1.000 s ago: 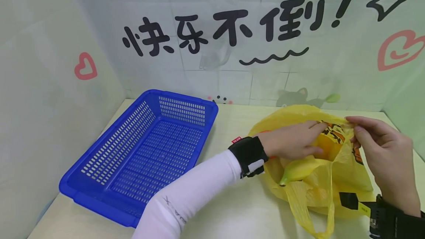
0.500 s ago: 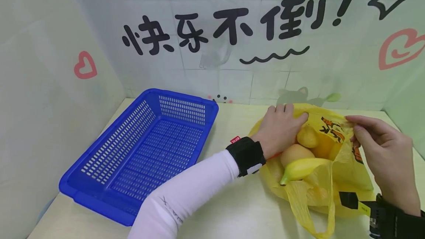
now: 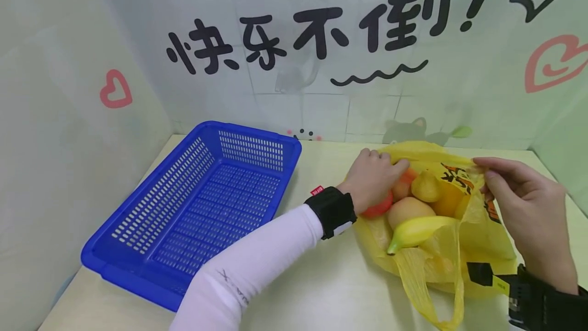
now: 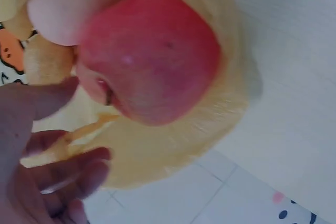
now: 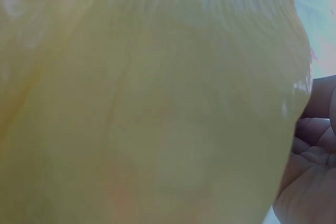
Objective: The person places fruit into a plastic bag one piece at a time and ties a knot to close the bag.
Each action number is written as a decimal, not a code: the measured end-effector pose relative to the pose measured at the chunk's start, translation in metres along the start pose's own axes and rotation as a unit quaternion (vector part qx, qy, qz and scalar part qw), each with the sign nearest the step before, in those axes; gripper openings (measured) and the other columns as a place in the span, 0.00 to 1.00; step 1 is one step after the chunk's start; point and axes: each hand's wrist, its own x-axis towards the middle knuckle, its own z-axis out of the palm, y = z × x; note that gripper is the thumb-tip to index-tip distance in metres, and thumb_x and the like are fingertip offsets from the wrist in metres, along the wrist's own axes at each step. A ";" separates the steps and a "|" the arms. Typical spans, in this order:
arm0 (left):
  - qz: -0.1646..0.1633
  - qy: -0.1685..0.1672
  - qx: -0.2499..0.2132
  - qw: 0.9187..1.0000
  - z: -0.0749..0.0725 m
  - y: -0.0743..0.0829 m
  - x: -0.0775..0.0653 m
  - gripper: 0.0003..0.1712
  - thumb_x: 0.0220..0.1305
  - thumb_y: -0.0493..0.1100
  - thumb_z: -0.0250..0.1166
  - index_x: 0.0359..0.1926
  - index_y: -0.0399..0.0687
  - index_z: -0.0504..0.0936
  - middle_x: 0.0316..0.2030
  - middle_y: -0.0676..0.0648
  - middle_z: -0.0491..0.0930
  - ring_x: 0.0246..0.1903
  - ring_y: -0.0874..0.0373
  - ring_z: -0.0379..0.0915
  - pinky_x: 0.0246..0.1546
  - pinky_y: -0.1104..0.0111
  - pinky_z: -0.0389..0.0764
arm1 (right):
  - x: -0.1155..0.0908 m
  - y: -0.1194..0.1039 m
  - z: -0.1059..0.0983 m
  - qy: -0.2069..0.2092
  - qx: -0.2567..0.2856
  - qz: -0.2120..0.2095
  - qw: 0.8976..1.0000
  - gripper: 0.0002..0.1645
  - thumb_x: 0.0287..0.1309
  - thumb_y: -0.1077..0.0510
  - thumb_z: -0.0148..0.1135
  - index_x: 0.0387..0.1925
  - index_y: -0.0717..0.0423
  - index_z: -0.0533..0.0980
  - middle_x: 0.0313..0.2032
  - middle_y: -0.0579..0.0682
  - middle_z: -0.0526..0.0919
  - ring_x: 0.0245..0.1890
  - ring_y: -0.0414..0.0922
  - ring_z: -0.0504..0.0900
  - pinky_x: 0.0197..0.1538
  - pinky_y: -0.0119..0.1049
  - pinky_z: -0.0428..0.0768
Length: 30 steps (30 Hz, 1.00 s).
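Note:
A yellow plastic bag (image 3: 487,239) stands on the right of the table, its mouth spread and fruit inside. My right hand (image 3: 535,206) pinches its right rim between thumb and fingers. At the left back rim is my left hand (image 3: 374,175), thumb on the inner side, fingers curled over the edge with bag film between them in the left wrist view. A red apple (image 4: 152,59) lies just by the left thumb. Inside also show a banana (image 3: 420,230), a round tan fruit (image 3: 410,212), a small yellow fruit (image 3: 426,186) and an orange-red fruit (image 3: 402,186).
A blue plastic basket (image 3: 285,183) with slotted walls stands on the left of the pale table (image 3: 317,280). One bag handle (image 3: 424,305) hangs toward the front. Behind is a printed wall covering (image 3: 312,111).
My left hand has drawn back from inside the bag to its left rim and shifted left, uncovering the fruit. The right hand keeps its pinch on the bag.

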 end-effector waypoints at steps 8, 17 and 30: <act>0.041 0.082 0.004 0.996 0.005 -0.014 0.006 0.14 0.72 0.38 0.52 0.54 0.53 0.73 0.39 0.54 0.82 0.37 0.59 0.81 0.40 0.71 0.78 | 0.000 -0.001 0.001 -0.003 0.002 0.005 1.000 0.17 0.71 0.58 0.52 0.55 0.58 0.78 0.40 0.30 0.80 0.29 0.34 0.72 0.27 0.20 0.72; 0.001 0.091 -0.206 0.974 -0.009 -0.039 0.010 0.11 0.69 0.37 0.50 0.50 0.49 0.72 0.30 0.53 0.71 0.26 0.58 0.70 0.27 0.73 0.71 | 0.002 -0.001 0.000 0.004 0.010 0.009 1.000 0.16 0.70 0.59 0.53 0.55 0.58 0.79 0.40 0.31 0.80 0.29 0.33 0.73 0.28 0.18 0.72; -0.097 0.032 -0.456 0.884 -0.015 -0.056 0.003 0.18 0.71 0.36 0.44 0.60 0.41 0.63 0.41 0.44 0.75 0.37 0.54 0.72 0.38 0.72 0.71 | 0.002 0.003 -0.005 0.018 0.016 0.003 1.000 0.17 0.70 0.61 0.53 0.55 0.60 0.79 0.40 0.30 0.81 0.28 0.33 0.73 0.33 0.16 0.72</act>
